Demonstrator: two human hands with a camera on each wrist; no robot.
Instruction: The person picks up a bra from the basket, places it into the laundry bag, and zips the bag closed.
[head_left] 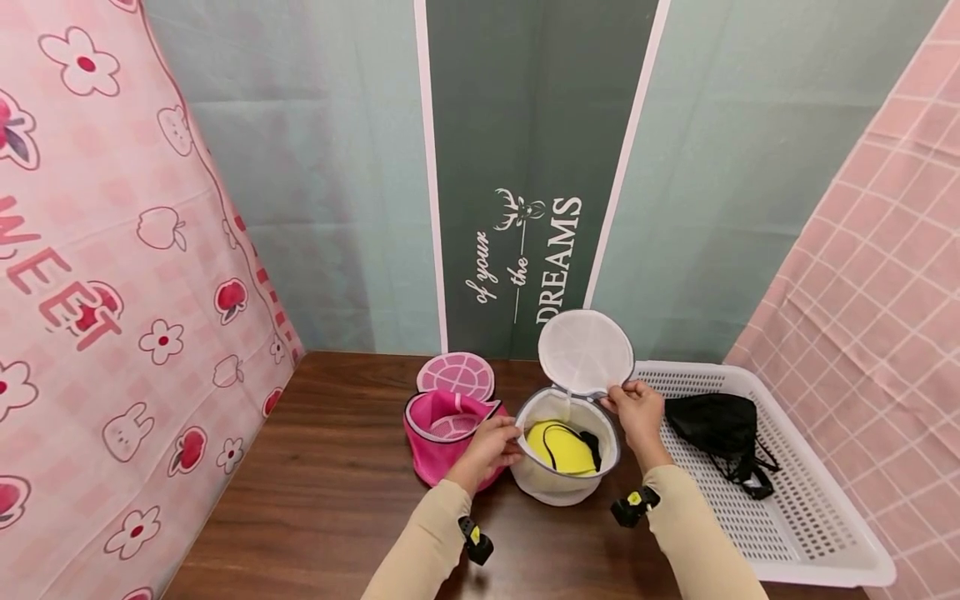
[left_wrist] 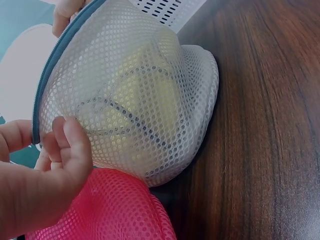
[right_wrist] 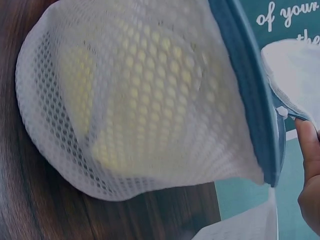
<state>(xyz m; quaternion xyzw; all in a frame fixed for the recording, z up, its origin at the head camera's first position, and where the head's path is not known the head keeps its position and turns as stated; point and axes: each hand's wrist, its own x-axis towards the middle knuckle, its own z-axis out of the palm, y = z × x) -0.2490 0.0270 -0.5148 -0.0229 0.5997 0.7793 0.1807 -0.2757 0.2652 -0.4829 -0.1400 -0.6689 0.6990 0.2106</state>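
Note:
A round white mesh laundry bag [head_left: 551,490] stands on the table with its zip lid [head_left: 585,350] raised at the back. Inside lies a yellow item [head_left: 558,450] with thin black cords; its yellow shows through the mesh in both wrist views. My left hand [head_left: 487,450] pinches the bag's dark zip rim on the left, thumb and fingers on either side of it. On the right, my right hand [head_left: 639,418] pinches the lid's lower edge near where it joins the bag. The right wrist view shows only part of that hand [right_wrist: 309,160].
Close on the left stands a pink mesh laundry bag [head_left: 427,454], its lid [head_left: 457,375] folded back. To the right is a white plastic basket [head_left: 832,533] with a black strapped item [head_left: 712,425] in it. Fabric backdrops rise behind and at both sides of the wooden table [head_left: 322,500].

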